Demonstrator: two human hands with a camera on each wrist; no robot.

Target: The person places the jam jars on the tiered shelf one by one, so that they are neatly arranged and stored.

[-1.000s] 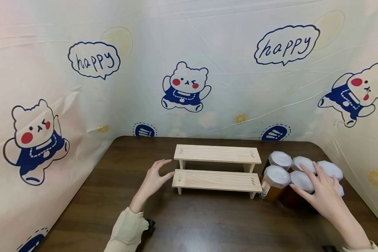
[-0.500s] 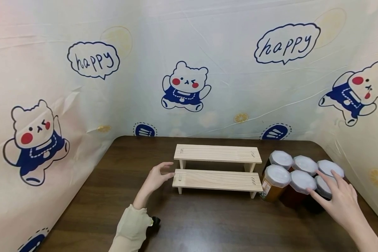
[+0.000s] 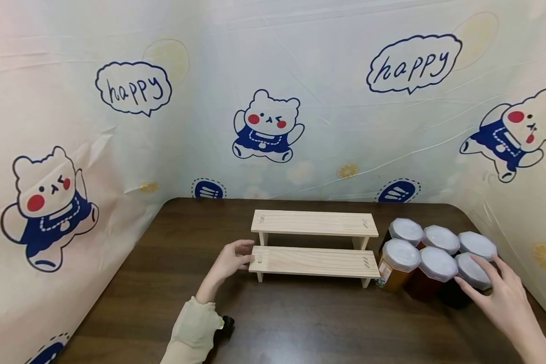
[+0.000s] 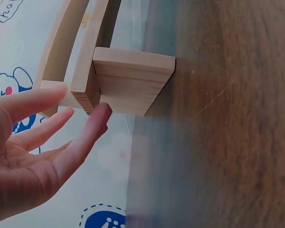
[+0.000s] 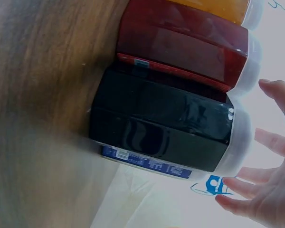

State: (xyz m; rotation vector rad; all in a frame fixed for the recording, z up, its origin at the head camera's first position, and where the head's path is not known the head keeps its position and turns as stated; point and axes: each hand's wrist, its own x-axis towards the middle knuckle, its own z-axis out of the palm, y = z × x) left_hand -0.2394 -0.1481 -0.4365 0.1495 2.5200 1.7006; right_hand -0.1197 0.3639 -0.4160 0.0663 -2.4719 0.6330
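A pale wooden two-step rack stands mid-table, with an upper board (image 3: 314, 222) and a lower board (image 3: 314, 262). My left hand (image 3: 229, 260) is at the lower board's left end, fingers spread and loosely bent. In the left wrist view its fingertips (image 4: 102, 114) lie close to the board's end; contact is unclear. To the right stand several jars with whitish faceted lids. My right hand (image 3: 505, 296) hovers at the lid of the front right jar, which looks black (image 5: 161, 123) in the right wrist view. Its fingers are spread around that lid, apparently apart from it.
Left of the black jar stand a dark red jar (image 5: 185, 42) and an amber jar (image 3: 391, 275), close to the rack's right end. Three more lids, one of them (image 3: 478, 243), form the back row. Patterned cloth (image 3: 273, 60) surrounds the brown table (image 3: 291, 323).
My right hand has moved right and toward me, from over the middle jars to the front right one. My left hand has shifted slightly right and nearer the lower board's end.
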